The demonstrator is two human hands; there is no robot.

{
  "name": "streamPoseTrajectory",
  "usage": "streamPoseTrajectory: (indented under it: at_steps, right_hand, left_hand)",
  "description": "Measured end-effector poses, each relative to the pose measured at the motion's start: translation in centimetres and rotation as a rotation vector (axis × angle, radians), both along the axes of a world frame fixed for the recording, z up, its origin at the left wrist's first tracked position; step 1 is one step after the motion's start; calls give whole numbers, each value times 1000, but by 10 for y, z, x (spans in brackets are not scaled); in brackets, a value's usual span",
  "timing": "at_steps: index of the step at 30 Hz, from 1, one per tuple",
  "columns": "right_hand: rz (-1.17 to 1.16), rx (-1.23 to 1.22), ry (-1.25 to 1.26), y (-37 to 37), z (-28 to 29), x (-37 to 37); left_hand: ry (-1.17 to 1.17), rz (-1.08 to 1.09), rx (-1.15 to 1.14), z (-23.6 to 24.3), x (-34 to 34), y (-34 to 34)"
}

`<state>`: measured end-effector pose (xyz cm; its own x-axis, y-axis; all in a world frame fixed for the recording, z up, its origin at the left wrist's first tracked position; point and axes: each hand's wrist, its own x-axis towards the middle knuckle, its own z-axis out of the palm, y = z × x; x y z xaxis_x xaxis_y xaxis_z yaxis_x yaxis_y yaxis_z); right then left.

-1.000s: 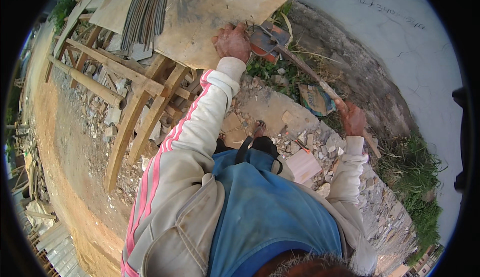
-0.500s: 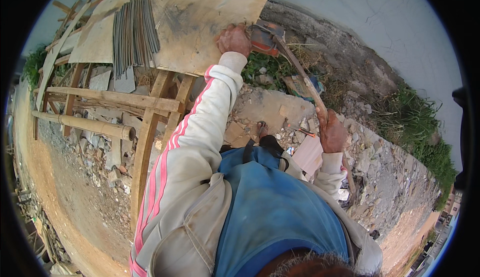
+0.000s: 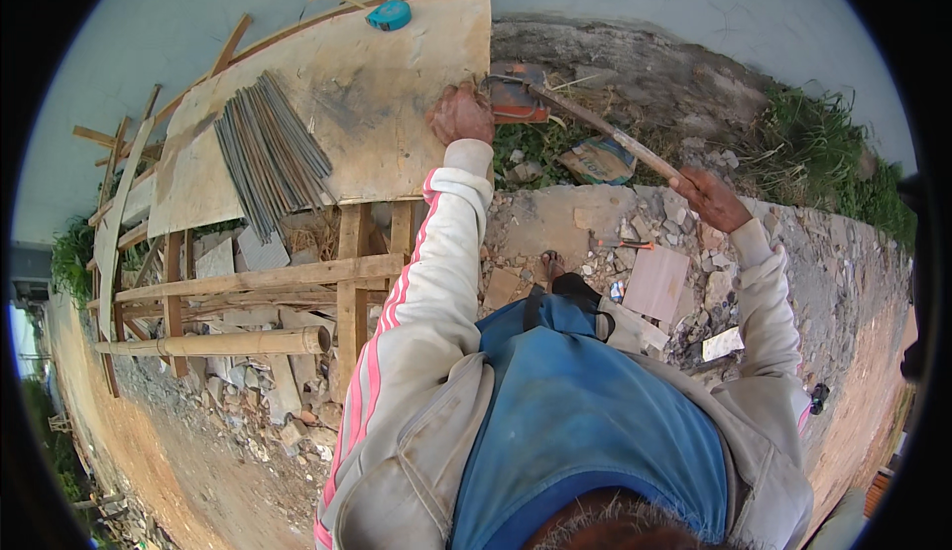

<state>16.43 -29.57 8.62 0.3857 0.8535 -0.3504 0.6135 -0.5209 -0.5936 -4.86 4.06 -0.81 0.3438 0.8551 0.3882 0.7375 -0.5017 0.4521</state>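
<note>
My left hand [image 3: 460, 115] is closed at the right edge of a plywood board [image 3: 397, 64]; whatever its fingers hold is hidden. My right hand [image 3: 710, 199] is wrapped round the near end of a long brownish bar [image 3: 620, 137], out to the right. The bar's far end reaches an orange-red and grey block-like object [image 3: 518, 96] beside the board's edge, next to my left hand. On the board lies a bundle of thin grey metal rods [image 3: 270, 153]. A turquoise tape measure [image 3: 388, 15] sits near the board's far edge.
Under the board stands a timber frame [image 3: 352, 272] with a bamboo pole [image 3: 218, 343]. Rubble, a pinkish flat tile [image 3: 656, 282] and an orange-handled tool [image 3: 627, 244] lie on the ground. A grey wall [image 3: 674, 14], a crumpled sack [image 3: 598, 161] and grass [image 3: 843, 143] are beyond.
My right hand has swung the bar outward, to the right and away from my body. The left hand stays by the board's edge. The whole view has turned and shifted somewhat.
</note>
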Motion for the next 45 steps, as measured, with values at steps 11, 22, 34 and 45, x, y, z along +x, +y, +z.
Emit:
streamPoseTrajectory:
  at_steps: [11, 22, 34, 45]
  right_hand:
    - [-62, 102, -283, -4, -18, -26]
    - [-399, 77, -422, 0, -48, -150]
    - [-184, -26, -394, 9, 9, -108]
    - [-370, 14, -670, 17, -10, -174]
  left_hand:
    - [-35, -26, -7, 1, -1, 2]
    - [-32, -42, -49, -3, 0, 5]
    - [-36, -54, -87, 3, -1, 6]
    - [-40, -76, -103, -2, 1, 11]
